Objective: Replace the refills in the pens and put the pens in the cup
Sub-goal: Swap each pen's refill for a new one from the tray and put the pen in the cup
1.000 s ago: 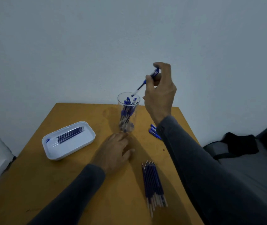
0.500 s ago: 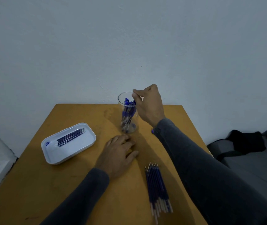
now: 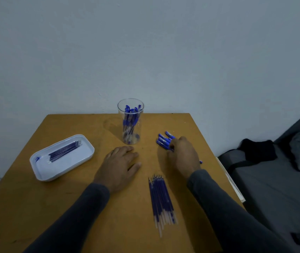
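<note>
- Reaching onto a small cluster of blue-capped plastic pens (image 3: 164, 140) lying on the counter, the right hand (image 3: 182, 154) curls its fingers over their near ends; whether the grip has closed on one pen I cannot tell, as the hand hides the contact.
- Those pens lie flat, long axes running from under the grip away toward the far left, capped ends pointing off beyond the fingertips.
- Left of the grip stands the clear, tall plastic cup (image 3: 130, 121), already holding a good bunch of upright blue pens, so much of the job looks done; the cluster is what remains.
- Nearer than the grip, a fan of blue refills (image 3: 161, 199) lies lengthwise, metal tips pointing away.
- The left hand (image 3: 120, 165) rests flat, fingers relaxed, on the wooden counter (image 3: 36, 207).
- Far left, a white rectangular tray (image 3: 43, 172) holds several refills, presumably spent ones.
</note>
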`<state>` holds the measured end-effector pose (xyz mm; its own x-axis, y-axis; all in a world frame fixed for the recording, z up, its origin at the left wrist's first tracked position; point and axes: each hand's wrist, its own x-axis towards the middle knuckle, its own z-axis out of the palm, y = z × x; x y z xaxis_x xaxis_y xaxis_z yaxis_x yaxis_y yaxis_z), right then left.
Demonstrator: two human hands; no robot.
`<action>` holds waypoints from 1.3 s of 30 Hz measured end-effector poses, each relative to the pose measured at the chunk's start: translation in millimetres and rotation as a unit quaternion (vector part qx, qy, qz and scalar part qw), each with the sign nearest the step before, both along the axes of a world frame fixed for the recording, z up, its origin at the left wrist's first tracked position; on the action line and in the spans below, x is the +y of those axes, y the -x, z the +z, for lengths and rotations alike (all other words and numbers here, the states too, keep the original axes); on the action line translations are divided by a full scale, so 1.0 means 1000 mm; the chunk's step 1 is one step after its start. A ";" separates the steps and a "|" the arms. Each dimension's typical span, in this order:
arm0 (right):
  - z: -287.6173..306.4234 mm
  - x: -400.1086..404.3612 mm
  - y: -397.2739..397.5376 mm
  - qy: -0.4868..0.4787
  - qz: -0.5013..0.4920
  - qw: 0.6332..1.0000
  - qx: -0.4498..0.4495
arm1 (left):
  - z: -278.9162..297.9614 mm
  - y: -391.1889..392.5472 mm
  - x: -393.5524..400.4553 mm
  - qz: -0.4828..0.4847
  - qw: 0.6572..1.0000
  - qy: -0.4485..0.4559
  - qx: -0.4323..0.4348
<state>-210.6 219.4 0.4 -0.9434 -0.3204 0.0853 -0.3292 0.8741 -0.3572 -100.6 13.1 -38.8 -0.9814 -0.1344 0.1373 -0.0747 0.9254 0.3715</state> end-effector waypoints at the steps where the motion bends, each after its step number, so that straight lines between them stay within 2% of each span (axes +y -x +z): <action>1: -0.004 0.002 -0.001 0.001 0.000 1.000 0.011 | 0.000 0.000 0.000 0.000 1.000 0.003 0.002; 4: -0.009 0.003 0.001 0.021 -0.015 0.999 0.033 | 0.000 -0.001 0.001 0.001 1.000 0.006 0.006; 8: -0.009 0.001 0.006 0.007 -0.031 0.999 0.017 | 0.002 -0.001 0.000 0.001 1.000 0.002 -0.001; 21: 0.000 -0.006 0.000 0.054 -0.042 0.998 -0.005 | 0.002 -0.001 0.002 0.005 1.000 0.007 0.008; 25: 0.016 -0.018 -0.020 0.111 -0.012 0.992 -0.058 | 0.002 -0.007 0.003 0.005 0.999 0.018 0.031; 28: 0.025 -0.029 -0.051 0.216 0.053 0.967 -0.123 | -0.001 -0.020 0.004 0.008 0.998 -0.035 0.054; 31: 0.031 -0.035 -0.083 0.355 0.087 0.886 -0.285 | 0.001 -0.045 0.007 0.046 0.985 -0.129 0.108; 32: 0.032 -0.038 -0.092 0.386 0.100 0.858 -0.324 | 0.003 -0.054 0.007 0.061 0.977 -0.165 0.124; 34: 0.029 -0.046 -0.107 0.421 0.113 0.823 -0.364 | 0.009 -0.074 0.008 0.074 0.962 -0.228 0.128; 36: 0.024 -0.053 -0.118 0.438 0.107 0.809 -0.378 | 0.016 -0.092 0.009 0.067 0.947 -0.289 0.119; 39: 0.016 -0.059 -0.132 0.452 0.075 0.808 -0.370 | 0.025 -0.114 0.011 0.059 0.915 -0.390 0.087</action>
<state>-78.4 160.1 16.3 -0.8001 -0.5575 -0.2214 0.1893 0.1155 -0.9751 13.6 24.2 -14.2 -0.9259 -0.3622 0.1076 -0.0337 0.3628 0.9313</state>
